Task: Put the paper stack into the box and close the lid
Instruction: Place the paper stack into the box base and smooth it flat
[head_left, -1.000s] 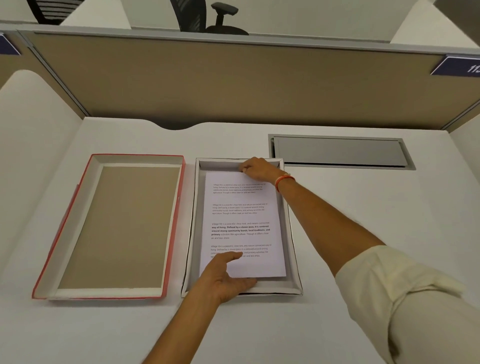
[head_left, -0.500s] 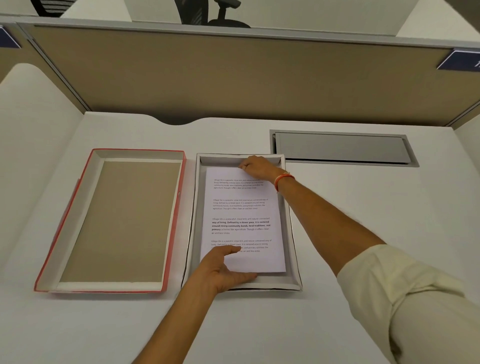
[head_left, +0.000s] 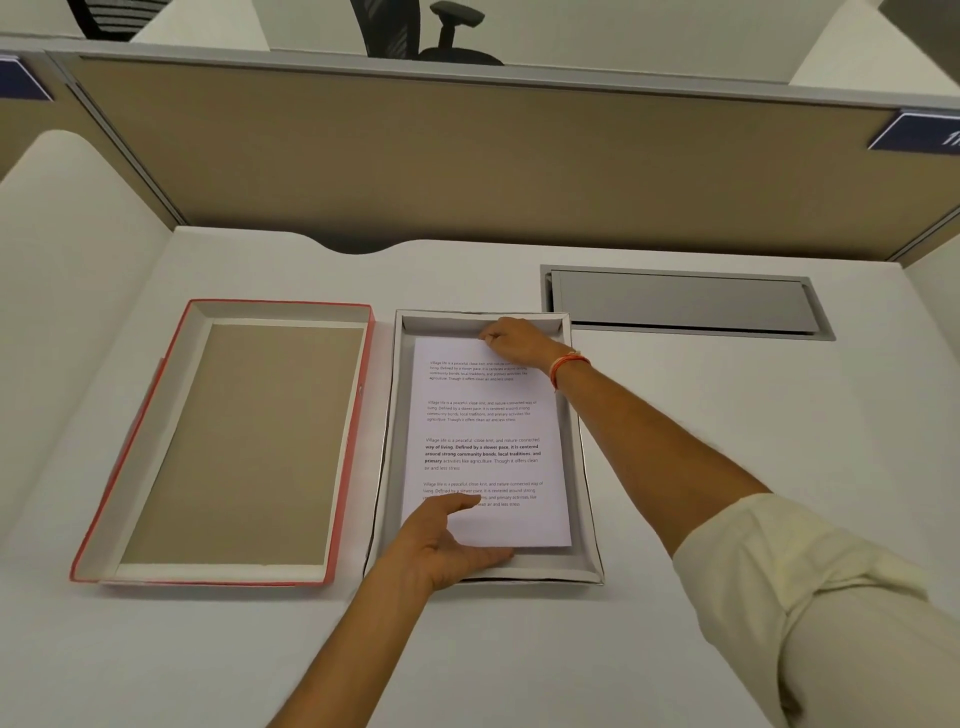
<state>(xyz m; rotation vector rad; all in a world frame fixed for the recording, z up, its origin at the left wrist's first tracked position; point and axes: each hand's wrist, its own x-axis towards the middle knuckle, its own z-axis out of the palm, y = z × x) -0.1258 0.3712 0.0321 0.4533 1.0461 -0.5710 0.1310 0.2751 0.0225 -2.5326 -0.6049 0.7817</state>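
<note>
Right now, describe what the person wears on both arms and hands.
The right arm has a cream sleeve rolled above the elbow and an orange-and-white thread band at the wrist. The left hand and right hand are bare, without rings or gloves visible.

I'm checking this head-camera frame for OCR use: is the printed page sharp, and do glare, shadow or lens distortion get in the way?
In the head view, lighting is soft and even, without glare; the white printed paper stack in the grey open box shows legible bold lines, finer text soft; the left hand covers some bottom text, the right hand some top text; wide-angle distortion bows the beige partition.
</note>
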